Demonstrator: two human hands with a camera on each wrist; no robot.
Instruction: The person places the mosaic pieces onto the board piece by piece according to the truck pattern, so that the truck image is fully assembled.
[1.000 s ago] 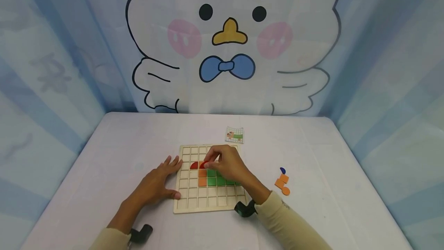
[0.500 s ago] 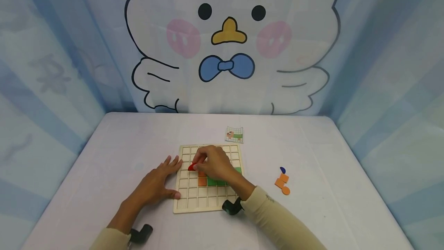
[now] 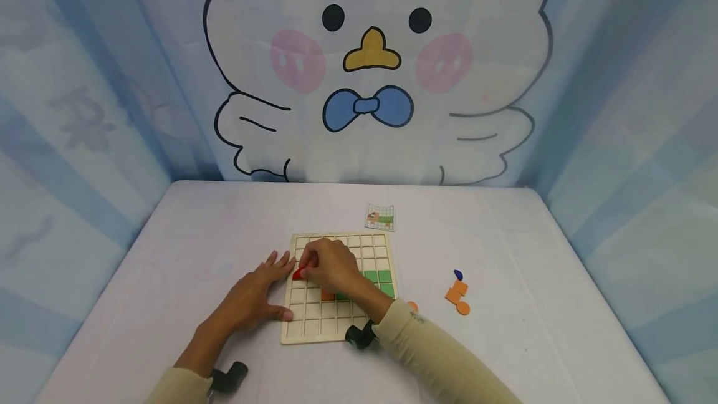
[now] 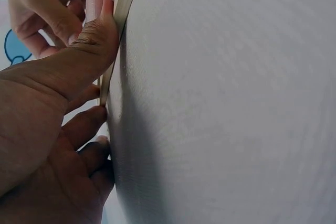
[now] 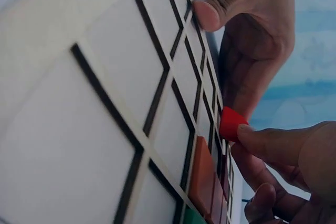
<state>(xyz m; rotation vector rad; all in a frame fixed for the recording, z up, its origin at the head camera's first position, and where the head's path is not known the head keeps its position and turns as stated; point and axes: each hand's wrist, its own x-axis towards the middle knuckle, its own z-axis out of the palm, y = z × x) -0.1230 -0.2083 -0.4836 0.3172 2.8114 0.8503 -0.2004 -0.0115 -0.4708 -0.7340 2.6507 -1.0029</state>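
A pale wooden grid board (image 3: pixel 303 329) lies on the white table. My left hand (image 3: pixel 255 295) rests along its left edge, fingers spread; in the left wrist view the thumb lies against the board's rim. Between thumb and fingers, my right hand (image 3: pixel 335 267) pinches a red tile with a rounded edge (image 5: pixel 231 123) at the board's left columns. The right wrist view shows that tile against the grid; whether it is seated in a cell I cannot tell. Orange tiles (image 5: pixel 201 174) and green tiles (image 3: pixel 385 276) sit in cells, partly hidden beneath the right hand and forearm.
Right of the board lie a blue half-round piece (image 3: pixel 458 274), orange squares (image 3: pixel 452 295) and an orange disc (image 3: pixel 462 308). Another orange round piece (image 3: pixel 412 306) shows beside the right sleeve. A small picture card (image 3: pixel 380 217) lies behind the board. Printed curtains surround the table.
My right hand has moved left across the board with a red tile, from the middle columns to the leftmost ones. The green tiles at right are uncovered. My left hand stays put.
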